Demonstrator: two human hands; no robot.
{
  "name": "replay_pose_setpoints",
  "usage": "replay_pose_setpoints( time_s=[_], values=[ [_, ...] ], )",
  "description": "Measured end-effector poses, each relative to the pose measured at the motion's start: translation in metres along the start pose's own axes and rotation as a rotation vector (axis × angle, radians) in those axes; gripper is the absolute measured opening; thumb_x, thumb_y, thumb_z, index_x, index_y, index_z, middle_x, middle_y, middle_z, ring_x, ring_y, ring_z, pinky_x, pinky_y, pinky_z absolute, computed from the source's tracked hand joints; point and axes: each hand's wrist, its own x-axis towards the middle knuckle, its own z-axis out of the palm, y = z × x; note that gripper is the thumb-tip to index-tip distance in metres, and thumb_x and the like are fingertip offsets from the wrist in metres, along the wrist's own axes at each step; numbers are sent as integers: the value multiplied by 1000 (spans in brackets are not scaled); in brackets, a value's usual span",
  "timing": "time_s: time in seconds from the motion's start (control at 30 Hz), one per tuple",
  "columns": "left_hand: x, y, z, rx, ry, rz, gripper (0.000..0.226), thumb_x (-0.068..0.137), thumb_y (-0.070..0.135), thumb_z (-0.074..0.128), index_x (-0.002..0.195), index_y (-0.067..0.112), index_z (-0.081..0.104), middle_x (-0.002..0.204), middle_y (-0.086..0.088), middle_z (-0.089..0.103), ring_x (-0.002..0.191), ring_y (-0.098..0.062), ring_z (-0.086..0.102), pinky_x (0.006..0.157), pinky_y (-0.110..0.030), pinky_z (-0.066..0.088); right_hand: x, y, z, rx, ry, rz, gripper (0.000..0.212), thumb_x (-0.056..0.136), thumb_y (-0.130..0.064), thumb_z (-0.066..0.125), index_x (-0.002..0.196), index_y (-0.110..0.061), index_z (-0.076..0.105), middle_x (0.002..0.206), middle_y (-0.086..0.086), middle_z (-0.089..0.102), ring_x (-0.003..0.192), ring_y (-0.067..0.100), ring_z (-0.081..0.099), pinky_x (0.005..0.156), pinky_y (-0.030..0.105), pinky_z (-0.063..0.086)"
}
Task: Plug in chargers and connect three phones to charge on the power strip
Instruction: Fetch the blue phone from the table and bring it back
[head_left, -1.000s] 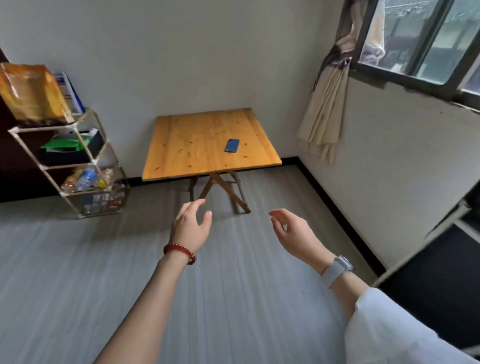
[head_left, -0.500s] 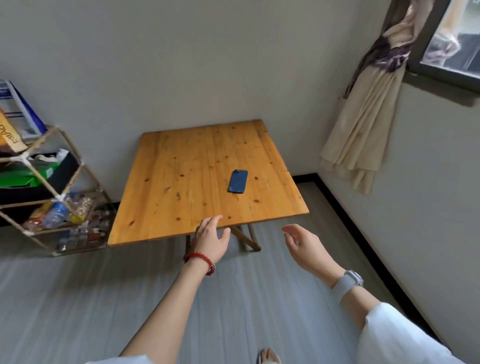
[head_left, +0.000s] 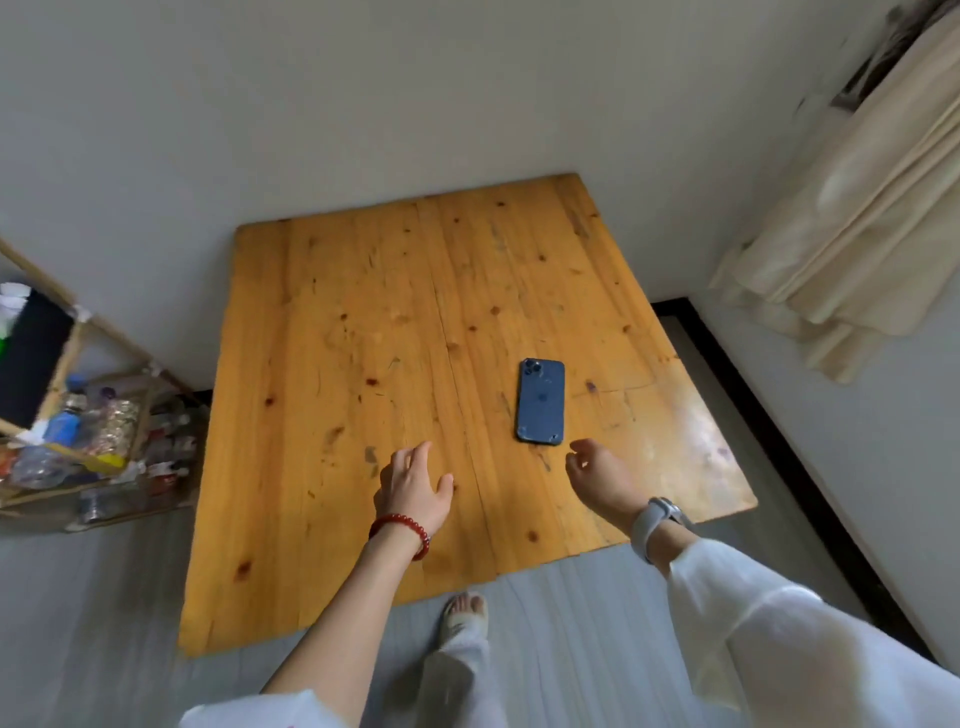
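Note:
A dark blue phone (head_left: 540, 401) lies face down on the right half of a square wooden table (head_left: 332, 364). My right hand (head_left: 597, 475), with a grey watch on its wrist, hovers just short of the phone's near end, fingers loosely curled and holding nothing. My left hand (head_left: 413, 486), with a red bead bracelet, hangs over the table's middle front, fingers relaxed and empty. No charger, cable or power strip shows anywhere in view.
A bamboo shelf rack (head_left: 78, 415) with bottles and packets stands left of the table. A cream curtain (head_left: 857, 208) hangs at the right wall. The table's back edge meets the wall. My sandalled foot (head_left: 465, 618) stands on grey floor by the table's front edge.
I have walked up to the table, which now fills the view. Both hands moved forward over the tabletop, the right one arriving close to the phone.

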Motion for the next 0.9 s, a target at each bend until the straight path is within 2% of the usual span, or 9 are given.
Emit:
replay_pose_setpoints(
  time_s=[0.17,0.3,0.43,0.6,0.67,0.77,0.83,0.9],
  values=[
    [100,-27,8,193,-125,52,62,88,39,46,141,24,16,154,-3,4,140,-30,5,111,-53,22,82,-21,36,-13,25,232,41,93,-25,42,124,3,44,126,25,51,112,39,50,91,39,42],
    [149,-34,22,340,-213,130,79,83,50,50,142,31,1,155,-2,-11,141,-29,-16,112,-60,4,119,-33,57,-41,87,410,56,83,-39,60,118,0,41,123,20,41,112,37,39,93,42,37],
    [163,-36,38,475,-252,162,96,75,65,47,137,36,-21,148,-5,-32,133,-33,-33,102,-60,-18,132,-38,62,-70,117,535,74,69,-43,73,117,0,36,121,17,38,110,34,38,87,41,38],
    [162,-43,42,522,-249,168,100,74,71,39,123,37,-41,138,-5,-43,123,-31,-44,101,-59,-22,141,-35,60,22,120,602,76,63,-40,79,114,-3,37,115,17,40,106,31,38,91,46,42],
    [162,-42,42,545,-253,172,100,74,71,37,121,35,-43,138,-6,-44,122,-32,-45,101,-60,-21,141,-33,59,16,124,609,74,62,-41,79,112,-4,38,112,15,41,102,29,39,87,41,42],
    [161,-42,41,558,-254,170,99,74,72,35,122,34,-43,137,-7,-44,123,-33,-44,103,-60,-19,140,-28,57,105,129,594,64,69,-36,76,110,-3,39,110,16,43,91,24,41,73,34,42],
    [160,-38,39,564,-261,168,99,74,72,37,126,34,-39,140,-6,-42,128,-34,-39,105,-61,-16,134,-25,53,228,99,570,47,80,-28,66,108,-4,38,109,17,48,88,26,49,71,38,47],
    [161,-31,35,547,-280,144,99,75,69,43,134,34,-28,146,-7,-34,134,-36,-31,107,-61,-12,125,-22,49,234,45,522,31,88,-22,54,107,-6,36,99,15,53,83,29,53,73,45,51]
  ],
)
